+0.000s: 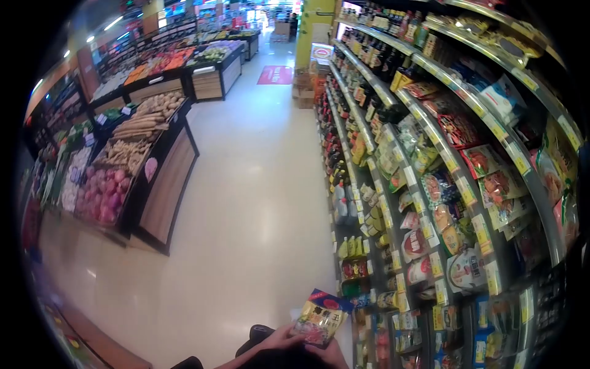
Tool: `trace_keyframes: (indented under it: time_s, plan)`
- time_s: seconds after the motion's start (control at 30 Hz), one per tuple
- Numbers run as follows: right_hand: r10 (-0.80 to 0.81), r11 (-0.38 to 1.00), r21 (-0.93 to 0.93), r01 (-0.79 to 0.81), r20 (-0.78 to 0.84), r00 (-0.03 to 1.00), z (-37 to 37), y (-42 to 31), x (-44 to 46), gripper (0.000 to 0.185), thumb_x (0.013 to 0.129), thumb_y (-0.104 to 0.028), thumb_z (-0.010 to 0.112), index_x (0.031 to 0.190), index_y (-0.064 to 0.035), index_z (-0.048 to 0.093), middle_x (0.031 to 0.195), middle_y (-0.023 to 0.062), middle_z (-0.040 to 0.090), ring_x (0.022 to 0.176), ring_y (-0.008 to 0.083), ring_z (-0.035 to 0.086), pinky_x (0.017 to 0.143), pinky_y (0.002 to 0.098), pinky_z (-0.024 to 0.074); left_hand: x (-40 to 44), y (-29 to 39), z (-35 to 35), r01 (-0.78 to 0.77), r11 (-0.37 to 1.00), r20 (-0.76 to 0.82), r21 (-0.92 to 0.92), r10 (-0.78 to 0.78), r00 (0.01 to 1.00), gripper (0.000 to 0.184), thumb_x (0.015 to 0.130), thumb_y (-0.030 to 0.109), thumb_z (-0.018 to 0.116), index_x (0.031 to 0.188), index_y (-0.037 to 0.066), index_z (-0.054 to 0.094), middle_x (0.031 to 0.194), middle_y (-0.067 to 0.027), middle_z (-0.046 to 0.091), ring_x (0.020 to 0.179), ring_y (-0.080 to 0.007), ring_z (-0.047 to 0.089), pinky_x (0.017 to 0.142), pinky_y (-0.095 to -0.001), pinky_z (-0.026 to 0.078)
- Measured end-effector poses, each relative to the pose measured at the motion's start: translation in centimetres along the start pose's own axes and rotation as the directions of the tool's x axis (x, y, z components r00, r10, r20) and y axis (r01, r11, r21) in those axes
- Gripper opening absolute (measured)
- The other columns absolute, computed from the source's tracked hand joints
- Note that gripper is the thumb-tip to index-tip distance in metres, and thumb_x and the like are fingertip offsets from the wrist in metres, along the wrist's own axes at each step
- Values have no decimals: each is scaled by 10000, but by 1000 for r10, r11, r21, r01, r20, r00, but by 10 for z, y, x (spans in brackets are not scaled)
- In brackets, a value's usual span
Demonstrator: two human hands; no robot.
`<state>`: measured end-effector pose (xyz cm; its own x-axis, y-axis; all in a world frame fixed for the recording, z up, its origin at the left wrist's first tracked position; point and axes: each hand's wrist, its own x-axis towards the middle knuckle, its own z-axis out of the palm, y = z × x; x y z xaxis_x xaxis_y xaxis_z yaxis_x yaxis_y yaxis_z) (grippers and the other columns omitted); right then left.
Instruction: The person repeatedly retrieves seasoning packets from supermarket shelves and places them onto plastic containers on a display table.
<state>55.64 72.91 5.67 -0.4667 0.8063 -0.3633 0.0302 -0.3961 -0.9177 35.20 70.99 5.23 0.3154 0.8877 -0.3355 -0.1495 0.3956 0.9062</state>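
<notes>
A yellow and blue food packet (319,320) with large printed characters is held up at the bottom of the view, beside the lower shelves. My left hand (284,338) grips its lower left side, with the fingers against the edge. At the packet's lower right corner is my right hand (329,354), closed on it and partly cut off by the frame's bottom edge. Packets in red and yellow, such as the red-and-green one (354,269), sit on the shelving just to the right of my hands.
Tall curved-looking shelves (458,163) with bottles, bags and price tags line the right. A produce stand (166,206) with onions (106,190), ginger and carrots stands left. A pale floor aisle (246,184) runs between them toward a red floor mat (275,75) and yellow pillar (305,37).
</notes>
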Motion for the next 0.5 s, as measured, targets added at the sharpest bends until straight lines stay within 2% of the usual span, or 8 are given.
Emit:
trace_keyframes:
  time_s: [0.1,0.23,0.3,0.4,0.43,0.5]
  plan:
    - [58,996,-65,-56,19,998,17,-7,-14,455,739,-127,784,1116,5,566,989,61,653,825,143,629,731,266,512,-34,-2,5,-9,992,-54,-123,2,999,498,912,217,611,1318,3,419,1210,-75,566,1104,-141,517,976,-288,390]
    - [93,996,-1,-93,96,991,40,-3,-22,362,751,-100,769,1055,-7,596,867,42,655,654,92,592,579,233,493,-80,11,13,-50,990,-177,-130,26,984,514,876,207,660,1295,1,445,1206,-79,572,1102,-146,522,971,-295,397]
    - [110,994,-18,-108,152,982,52,-1,-25,373,753,-98,768,1070,-4,595,902,38,655,711,94,600,625,234,498,-95,2,16,-88,991,-289,-100,56,956,516,856,190,684,1281,0,461,1196,-79,580,1092,-145,530,962,-293,404]
    - [96,995,-65,-81,285,954,56,10,-23,381,772,-103,754,1101,1,592,973,40,653,828,113,611,722,251,501,-119,0,17,-112,989,-373,-95,69,925,496,861,201,675,1269,0,477,1163,-101,599,1075,-165,556,930,-306,438]
    - [85,995,-82,-60,336,938,56,13,-20,382,781,-106,747,1112,3,590,1000,42,652,873,122,614,758,258,501,-124,-1,18,-130,991,-408,-41,102,907,493,860,201,676,1266,0,482,1152,-100,605,1063,-164,564,922,-306,443]
    - [155,988,-57,-144,352,923,57,-12,-18,374,801,-116,731,1127,2,591,1054,52,646,949,138,603,817,277,488,-134,-5,22,-154,986,-467,64,166,869,487,857,200,680,1259,-2,492,1131,-100,618,1040,-163,580,905,-307,455]
